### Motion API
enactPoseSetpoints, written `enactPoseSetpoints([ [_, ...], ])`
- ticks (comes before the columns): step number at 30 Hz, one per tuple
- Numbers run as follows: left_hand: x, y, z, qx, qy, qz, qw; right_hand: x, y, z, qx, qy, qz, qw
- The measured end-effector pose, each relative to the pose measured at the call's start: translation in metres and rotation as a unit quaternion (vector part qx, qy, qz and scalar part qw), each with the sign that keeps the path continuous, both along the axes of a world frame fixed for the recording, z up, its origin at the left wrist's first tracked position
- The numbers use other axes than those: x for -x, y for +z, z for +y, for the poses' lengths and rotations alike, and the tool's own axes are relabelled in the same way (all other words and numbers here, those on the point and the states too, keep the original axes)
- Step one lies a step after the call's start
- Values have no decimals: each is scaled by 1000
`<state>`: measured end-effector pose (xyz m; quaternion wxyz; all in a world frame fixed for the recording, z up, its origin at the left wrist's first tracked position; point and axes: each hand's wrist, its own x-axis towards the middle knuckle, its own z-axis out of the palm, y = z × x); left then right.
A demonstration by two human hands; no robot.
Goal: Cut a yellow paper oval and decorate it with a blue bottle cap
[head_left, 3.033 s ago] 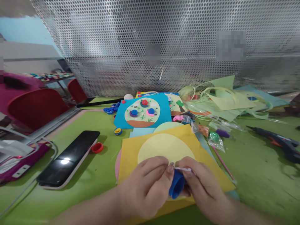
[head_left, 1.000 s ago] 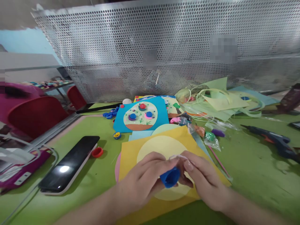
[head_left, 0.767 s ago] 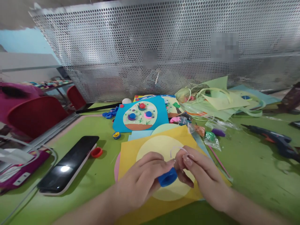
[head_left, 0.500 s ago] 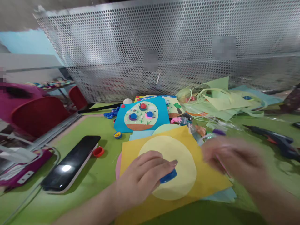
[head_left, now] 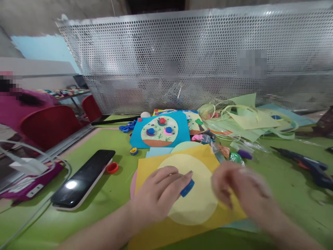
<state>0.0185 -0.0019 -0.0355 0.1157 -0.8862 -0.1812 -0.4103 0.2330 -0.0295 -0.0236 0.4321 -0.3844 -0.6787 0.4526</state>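
Note:
My left hand (head_left: 160, 194) is closed on a blue bottle cap (head_left: 187, 188), its edge showing beyond the thumb and fingertips. The hand rests over a pale yellow paper circle (head_left: 200, 205), which lies on a yellow sheet (head_left: 148, 166). Blurred by motion, my right hand (head_left: 241, 187) hovers over the right side of that sheet, next to the circle. Its fingers are curled, and whether they hold anything cannot be made out. Light blue paper (head_left: 158, 151) and a pink edge (head_left: 133, 184) show under the yellow sheet.
A blue card (head_left: 135, 133) with caps and clay stands behind. On the left lie a phone (head_left: 84, 178), a red cap (head_left: 112, 168) and a purple power strip (head_left: 33, 185). A glue gun (head_left: 304, 163) lies right; paper strips (head_left: 234, 111) pile up before a perforated metal screen (head_left: 208, 52).
My right hand has moved left, closer to the circle; a thin pinkish strip seen by it earlier no longer shows. My left hand keeps the cap, which is turned a little. The view shifted slightly.

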Motion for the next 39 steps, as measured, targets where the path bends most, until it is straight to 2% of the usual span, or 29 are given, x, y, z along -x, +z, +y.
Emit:
enactPoseSetpoints([
  [4, -1, 8, -2, -53, 17, 27, 998, 21, -2, -6, 1, 74, -34, 997],
  [10, -5, 9, -3, -86, 7, 34, 996, 31, -9, -4, 5, 47, -49, 998],
  [16, -5, 5, -5, -96, 6, 10, 995, 33, -14, -8, 109, 78, 60, 989],
  [22, -5, 5, -9, -113, 30, 14, 993, 34, -18, -8, 101, 41, 86, 990],
  [29, -5, -2, -7, -191, 39, 33, 980, 38, -18, -6, 134, -12, 140, 981],
  [34, -5, -1, -8, -181, 31, 46, 982, 47, -16, -6, 188, -26, 190, 963],
  [37, -5, 2, -9, -153, 31, 35, 987, 45, -14, -5, 197, 10, 212, 957],
  [39, -4, 4, -8, -138, 35, 16, 990, 33, -12, -4, 179, 39, 223, 957],
])
